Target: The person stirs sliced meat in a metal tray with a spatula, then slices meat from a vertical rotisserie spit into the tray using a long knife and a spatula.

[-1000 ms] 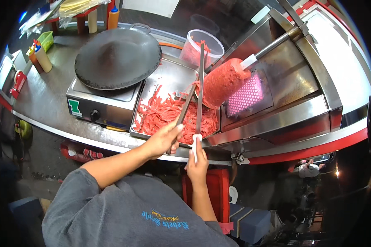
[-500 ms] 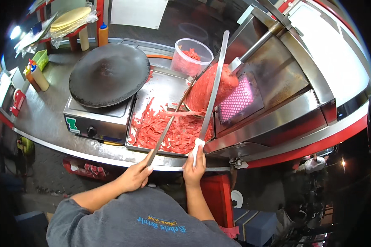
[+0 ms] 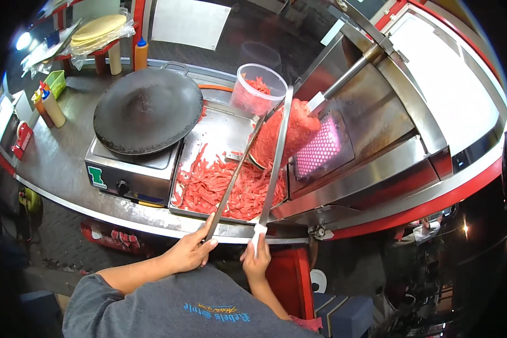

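In my right hand (image 3: 256, 262) is the white handle of a long knife (image 3: 277, 160). Its blade slants up across the front of a cone of red meat (image 3: 290, 132) on a metal spit. My left hand (image 3: 191, 248) is closed round the lower end of a long, thin, dark metal tool (image 3: 231, 183), whose exact kind I cannot make out. That tool reaches over the tray to the cone's left side. Below the cone, a metal tray (image 3: 213, 121) holds a heap of cut meat strips (image 3: 219, 188).
A glowing pink heater panel (image 3: 319, 149) sits behind the cone. Left of the tray stands a burner (image 3: 132, 174) with a round black griddle (image 3: 146, 112). A clear bucket (image 3: 245, 98) with meat is behind the tray. Sauce bottles (image 3: 52, 107) and flatbreads (image 3: 98, 28) are further left.
The knife has come down and toward me along the cone, with my right hand lower. A meat strip that stretched across toward the left tool no longer shows there. My left hand has shifted slightly.
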Demonstrator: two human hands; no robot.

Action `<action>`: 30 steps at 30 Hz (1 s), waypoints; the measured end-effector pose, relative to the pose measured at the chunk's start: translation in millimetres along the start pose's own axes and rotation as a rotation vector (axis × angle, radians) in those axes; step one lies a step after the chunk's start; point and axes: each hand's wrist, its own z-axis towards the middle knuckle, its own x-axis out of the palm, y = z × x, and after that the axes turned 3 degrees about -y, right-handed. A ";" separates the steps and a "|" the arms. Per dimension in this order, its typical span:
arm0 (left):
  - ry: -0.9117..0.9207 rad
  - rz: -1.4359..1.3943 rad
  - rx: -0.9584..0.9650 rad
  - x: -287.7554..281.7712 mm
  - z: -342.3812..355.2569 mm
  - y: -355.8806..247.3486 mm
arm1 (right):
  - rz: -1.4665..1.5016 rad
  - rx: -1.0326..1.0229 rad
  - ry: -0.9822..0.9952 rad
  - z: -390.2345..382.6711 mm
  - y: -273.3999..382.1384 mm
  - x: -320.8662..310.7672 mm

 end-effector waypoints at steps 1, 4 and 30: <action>-0.012 -0.026 0.038 1.1 1.1 3.5 | 0.043 0.013 -0.003 -33.2 -6.2 -5.2; -0.010 -0.032 0.061 3.8 7.4 4.7 | 0.032 0.005 0.004 -35.4 -11.0 -14.3; 0.062 -0.437 0.153 -2.0 76.5 6.2 | -0.232 0.074 0.137 -60.6 7.4 -39.4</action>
